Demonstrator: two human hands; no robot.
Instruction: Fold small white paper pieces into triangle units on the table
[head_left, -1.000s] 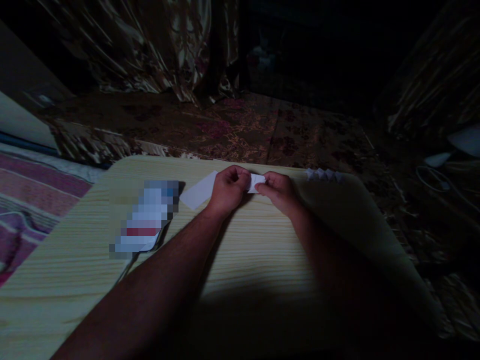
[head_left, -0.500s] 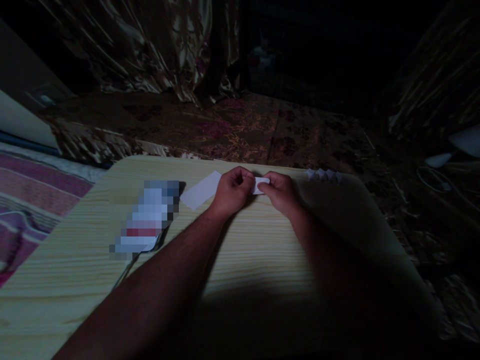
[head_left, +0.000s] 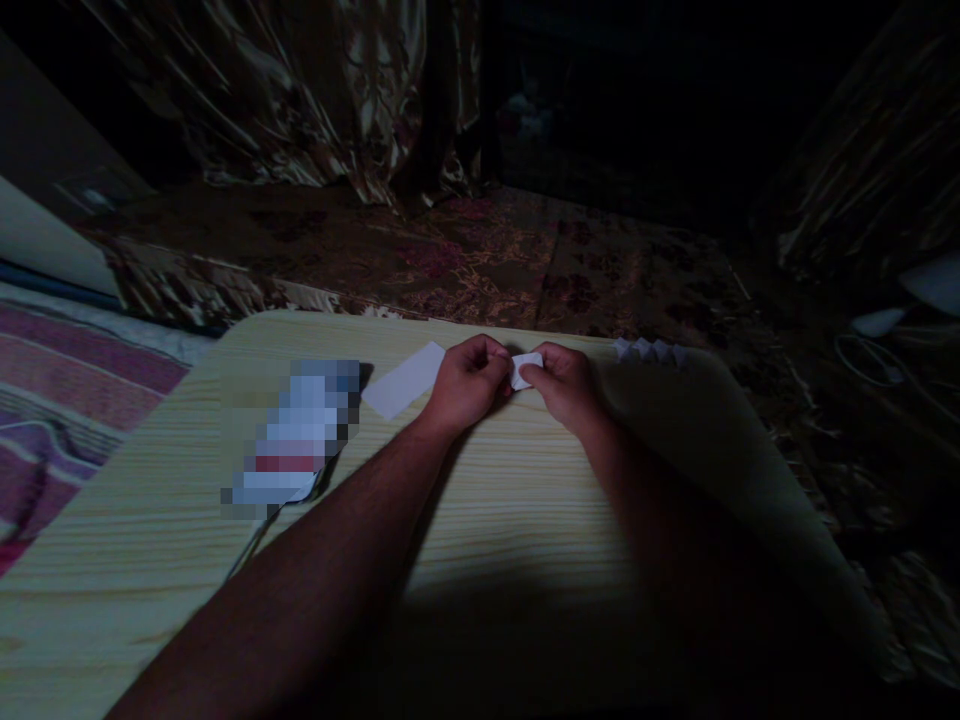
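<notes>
A small folded piece of white paper (head_left: 527,371) is between my hands, above the far part of the wooden table (head_left: 525,480). My right hand (head_left: 568,384) pinches it, the thumb lying across its face. My left hand (head_left: 471,384) has its fingers closed at the paper's left edge; those fingertips are partly hidden. Just left of that hand lies a flat white paper strip (head_left: 405,380). Several small folded white paper pieces (head_left: 649,352) stand in a row near the far right edge of the table.
A blurred-out device with a lit screen (head_left: 300,430) lies on the left of the table, a cable running from it. Striped bedding (head_left: 67,370) borders the left side. Patterned cloth (head_left: 465,250) and curtains (head_left: 360,90) are behind. A white cable (head_left: 870,360) is at right.
The paper between my hands has turned slightly, and more of its face shows near my right thumb. Both hands stay in nearly the same place.
</notes>
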